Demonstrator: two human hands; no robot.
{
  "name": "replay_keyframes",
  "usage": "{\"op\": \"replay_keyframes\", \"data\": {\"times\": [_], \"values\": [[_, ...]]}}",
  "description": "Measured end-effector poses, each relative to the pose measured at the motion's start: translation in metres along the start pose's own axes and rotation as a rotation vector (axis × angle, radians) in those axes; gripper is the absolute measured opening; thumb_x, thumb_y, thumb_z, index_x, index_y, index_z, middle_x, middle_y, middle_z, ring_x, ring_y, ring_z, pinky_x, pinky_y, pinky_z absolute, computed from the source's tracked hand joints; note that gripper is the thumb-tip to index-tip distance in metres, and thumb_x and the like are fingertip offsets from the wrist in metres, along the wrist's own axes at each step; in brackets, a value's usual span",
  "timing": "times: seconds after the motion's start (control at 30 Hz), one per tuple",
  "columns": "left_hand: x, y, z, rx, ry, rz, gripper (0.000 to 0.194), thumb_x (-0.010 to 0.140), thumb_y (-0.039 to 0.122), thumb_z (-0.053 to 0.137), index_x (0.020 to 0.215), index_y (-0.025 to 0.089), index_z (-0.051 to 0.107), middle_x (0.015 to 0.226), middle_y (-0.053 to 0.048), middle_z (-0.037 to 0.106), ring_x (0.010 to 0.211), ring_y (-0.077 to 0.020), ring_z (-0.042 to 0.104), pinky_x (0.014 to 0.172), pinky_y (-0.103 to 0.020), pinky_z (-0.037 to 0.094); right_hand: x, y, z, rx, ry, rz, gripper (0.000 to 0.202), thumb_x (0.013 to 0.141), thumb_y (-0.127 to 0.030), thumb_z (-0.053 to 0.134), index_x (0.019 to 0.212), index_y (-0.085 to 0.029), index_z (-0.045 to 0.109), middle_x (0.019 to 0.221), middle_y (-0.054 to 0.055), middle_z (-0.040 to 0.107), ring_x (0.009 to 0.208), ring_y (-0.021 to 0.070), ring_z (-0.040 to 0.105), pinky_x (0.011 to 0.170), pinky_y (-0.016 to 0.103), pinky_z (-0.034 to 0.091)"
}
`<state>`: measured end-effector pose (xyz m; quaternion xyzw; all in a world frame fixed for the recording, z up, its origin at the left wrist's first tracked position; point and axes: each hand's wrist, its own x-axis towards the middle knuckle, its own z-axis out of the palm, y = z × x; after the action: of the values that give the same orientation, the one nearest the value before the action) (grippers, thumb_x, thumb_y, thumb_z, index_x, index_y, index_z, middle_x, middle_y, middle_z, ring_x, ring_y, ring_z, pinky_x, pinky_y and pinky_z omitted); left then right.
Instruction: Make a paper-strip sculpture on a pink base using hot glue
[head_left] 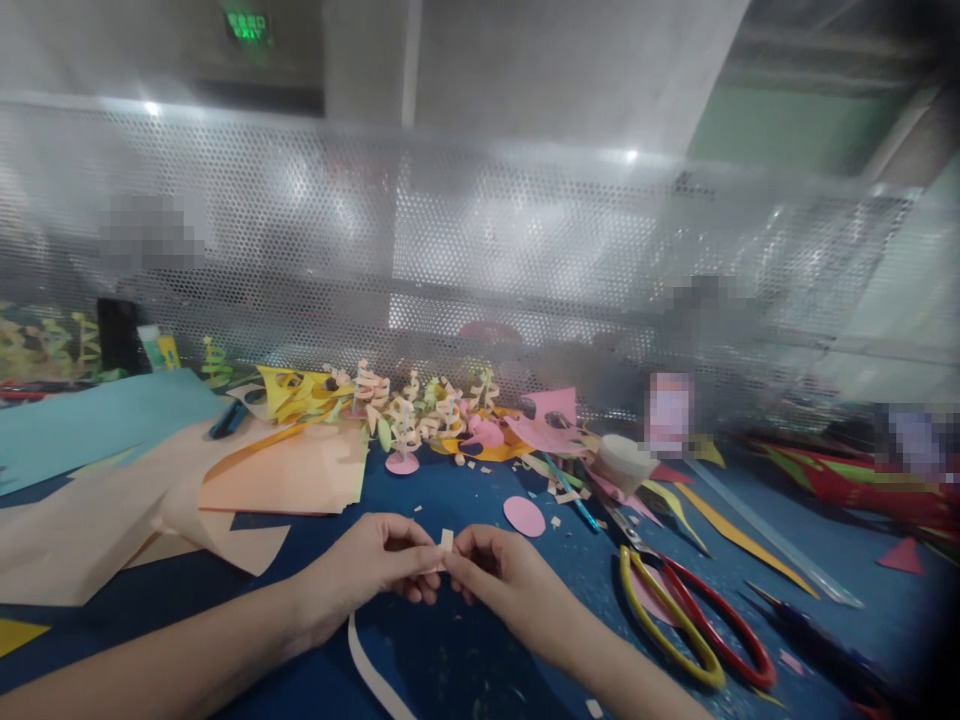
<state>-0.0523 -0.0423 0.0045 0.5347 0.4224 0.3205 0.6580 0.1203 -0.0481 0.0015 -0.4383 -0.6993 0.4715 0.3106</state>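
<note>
Close together over the blue table, my left hand (pixel 386 565) and my right hand (pixel 499 575) pinch a small cream paper strip (pixel 446 541) between them. Thumbs and fingers of both hands are closed on it, and part of the strip is hidden behind the fingertips. A longer pale paper strip (pixel 371 672) curls down below my left hand; whether it joins the pinched piece I cannot tell. Just beyond my right hand lies a pink paper circle (pixel 524 516). Red and yellow handled scissors (pixel 679 620) rest to its right.
Coloured paper sheets (pixel 292 470) lie at the left. Several curled paper pieces (pixel 420 400) stand along the back, before a perforated metal panel (pixel 517 250). A white tape roll (pixel 624 460), a blue pen (pixel 577 500), a clear ruler (pixel 780 540) and a dark pointed tool (pixel 817 640) are at the right.
</note>
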Motion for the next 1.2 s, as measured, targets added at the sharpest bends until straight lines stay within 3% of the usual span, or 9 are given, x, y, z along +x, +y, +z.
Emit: {"op": "replay_keyframes", "data": {"times": [0.4, 0.7, 0.97, 1.2], "values": [[0.003, -0.001, 0.001, 0.125, 0.008, 0.029, 0.019, 0.062, 0.029, 0.065, 0.055, 0.013, 0.058, 0.049, 0.003, 0.057, 0.045, -0.0080, 0.052, 0.046, -0.019, 0.035, 0.000, 0.002, 0.005, 0.029, 0.014, -0.011, 0.029, 0.077, -0.044, 0.049, 0.067, -0.017, 0.048, 0.060, -0.002, 0.050, 0.054, 0.0102, 0.043, 0.052, 0.022, 0.034], [0.000, 0.003, -0.001, 0.012, -0.051, 0.000, 0.026, 0.065, 0.037, 0.066, 0.068, 0.012, 0.064, 0.061, -0.002, 0.063, 0.056, -0.0107, 0.057, 0.059, -0.023, 0.044, -0.001, 0.013, 0.007, -0.016, 0.079, -0.108, 0.027, 0.078, -0.042, 0.049, 0.066, -0.018, 0.044, 0.059, -0.004, 0.041, 0.054, 0.0092, 0.037, 0.050, 0.021, 0.032], [0.003, -0.005, -0.001, 0.019, -0.003, 0.030, 0.025, 0.064, 0.036, 0.067, 0.066, 0.012, 0.067, 0.059, -0.003, 0.064, 0.055, -0.0118, 0.059, 0.057, -0.023, 0.044, 0.000, 0.011, 0.007, 0.144, 0.135, -0.151, 0.020, 0.075, -0.038, 0.055, 0.075, -0.018, 0.052, 0.066, -0.002, 0.050, 0.063, 0.0116, 0.048, 0.061, 0.023, 0.040], [0.001, 0.000, 0.000, -0.014, 0.008, 0.003, 0.021, 0.063, 0.033, 0.068, 0.068, 0.012, 0.066, 0.062, -0.002, 0.064, 0.059, -0.0123, 0.060, 0.061, -0.024, 0.045, 0.000, 0.011, 0.008, 0.170, 0.146, -0.152, 0.018, 0.074, -0.035, 0.058, 0.077, -0.017, 0.054, 0.064, -0.002, 0.052, 0.061, 0.0112, 0.049, 0.058, 0.023, 0.039]]}}
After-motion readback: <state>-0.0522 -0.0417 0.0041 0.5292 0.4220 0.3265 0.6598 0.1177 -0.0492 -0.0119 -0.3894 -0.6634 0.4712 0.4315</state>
